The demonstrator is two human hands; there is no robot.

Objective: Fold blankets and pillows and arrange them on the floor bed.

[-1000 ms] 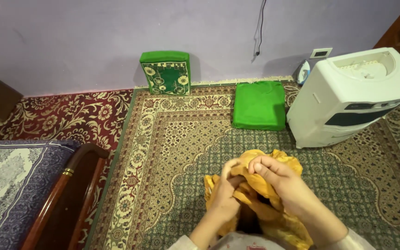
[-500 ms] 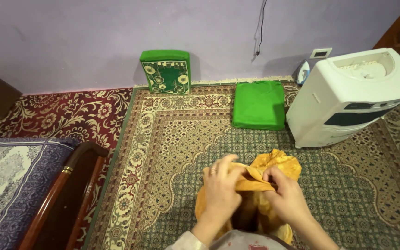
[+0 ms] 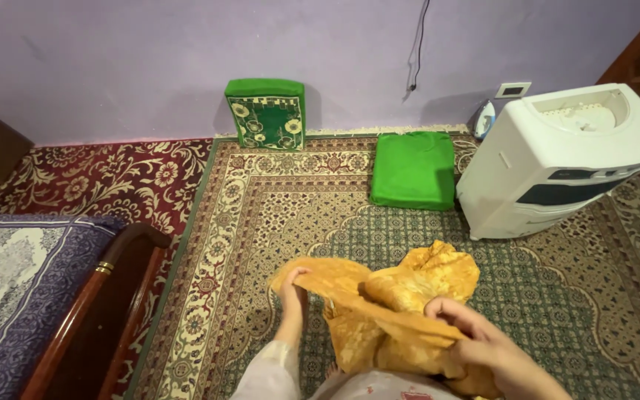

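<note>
While a white cooler (image 3: 564, 159) and green cushion (image 3: 414, 170) sit well beyond on the carpet (image 3: 261, 222), nothing blocks the crumpled orange cloth (image 3: 394, 300), stretched above the carpet between the left hand (image 3: 292, 290) and right hand (image 3: 475, 339), both pinching its edge.

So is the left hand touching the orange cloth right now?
Touching: in the head view the left hand grips the orange cloth at its stretched edge.
</note>
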